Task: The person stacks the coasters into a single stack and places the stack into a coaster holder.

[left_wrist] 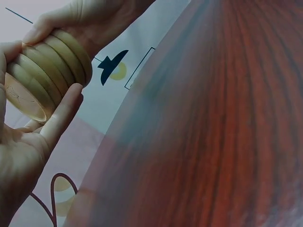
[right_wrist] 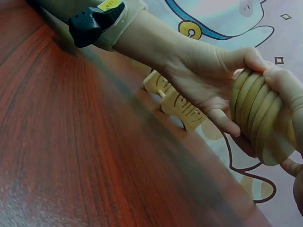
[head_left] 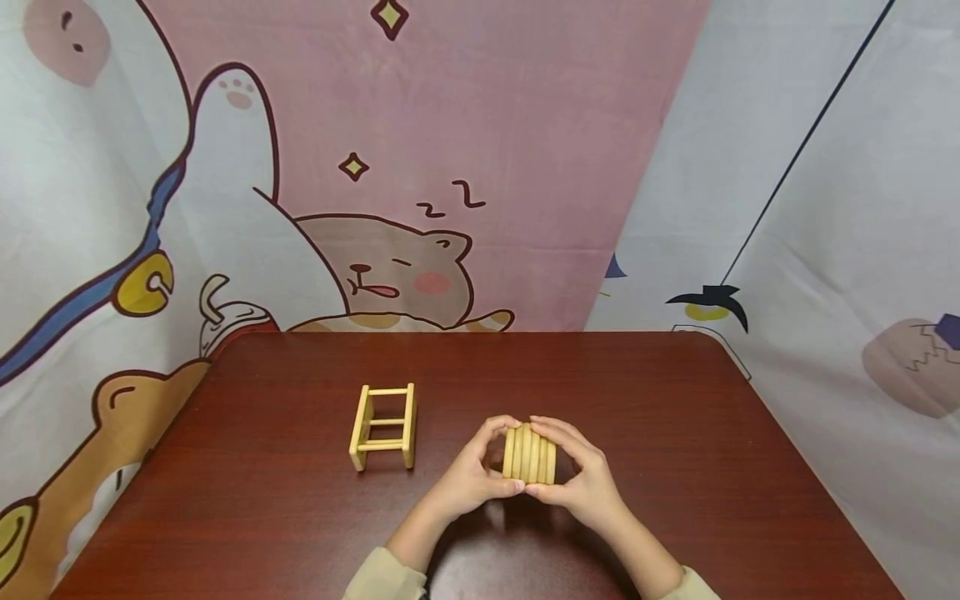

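Between my two hands is a row of several round wooden coasters (head_left: 529, 454), standing on edge face to face. My left hand (head_left: 471, 471) grips the row from the left, thumb at the near side and fingers over the far side. From the right my right hand (head_left: 587, 475) holds it the same way, the two thumbs meeting in front. In the left wrist view the end coaster (left_wrist: 24, 97) shows a pale flat face with faint marks. A small wooden rack (head_left: 384, 425) with crossbars stands on the table to the left, apart from both hands.
The dark red-brown table (head_left: 262, 500) has a far edge against a cartoon-printed cloth (head_left: 525, 167). In the right wrist view the rack's side panel (right_wrist: 182, 109) shows carved slots. A black device (right_wrist: 94, 26) is strapped at the left sleeve.
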Demonstrator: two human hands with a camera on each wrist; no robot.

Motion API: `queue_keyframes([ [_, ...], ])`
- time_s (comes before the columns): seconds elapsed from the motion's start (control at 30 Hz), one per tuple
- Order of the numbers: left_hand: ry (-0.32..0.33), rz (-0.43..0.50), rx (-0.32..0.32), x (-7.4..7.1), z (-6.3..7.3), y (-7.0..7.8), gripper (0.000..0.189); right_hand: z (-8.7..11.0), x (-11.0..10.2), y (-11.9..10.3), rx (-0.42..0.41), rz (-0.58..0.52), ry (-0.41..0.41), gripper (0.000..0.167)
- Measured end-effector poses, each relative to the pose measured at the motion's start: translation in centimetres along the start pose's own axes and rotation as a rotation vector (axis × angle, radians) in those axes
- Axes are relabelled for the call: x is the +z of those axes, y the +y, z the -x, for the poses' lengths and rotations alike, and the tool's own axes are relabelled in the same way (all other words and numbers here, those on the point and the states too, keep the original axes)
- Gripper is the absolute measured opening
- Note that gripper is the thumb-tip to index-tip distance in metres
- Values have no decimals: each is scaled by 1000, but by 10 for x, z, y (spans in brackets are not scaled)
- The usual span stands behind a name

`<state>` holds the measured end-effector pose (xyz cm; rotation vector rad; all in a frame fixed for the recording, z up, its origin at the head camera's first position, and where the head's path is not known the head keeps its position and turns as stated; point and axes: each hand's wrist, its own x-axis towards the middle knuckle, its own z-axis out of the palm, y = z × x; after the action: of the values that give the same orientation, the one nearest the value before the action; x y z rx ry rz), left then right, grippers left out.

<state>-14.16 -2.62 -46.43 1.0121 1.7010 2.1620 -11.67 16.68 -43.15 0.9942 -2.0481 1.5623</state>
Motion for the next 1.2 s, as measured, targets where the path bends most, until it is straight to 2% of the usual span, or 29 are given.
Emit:
queue_keyframes([
  [0.2,-2,34,-12,1,-1,0,64,0,1,2,-33,-17,8,71],
  [0.37,21,43,-17,2,-1,2,62,-1,1,2,-46,-22,17,70],
  [0.63,101,51,-44,8,-1,2,58,-2,3,-2,-60,7,34,66],
  [0.87,164,73,-79,11,1,3,56,-2,10,-5,-158,71,71,60],
  [1.0,185,83,-78,10,2,4,56,-1,14,-6,-183,99,68,62],
  [1.2,171,129,-103,12,1,2,58,-2,11,-6,-157,110,61,64],
])
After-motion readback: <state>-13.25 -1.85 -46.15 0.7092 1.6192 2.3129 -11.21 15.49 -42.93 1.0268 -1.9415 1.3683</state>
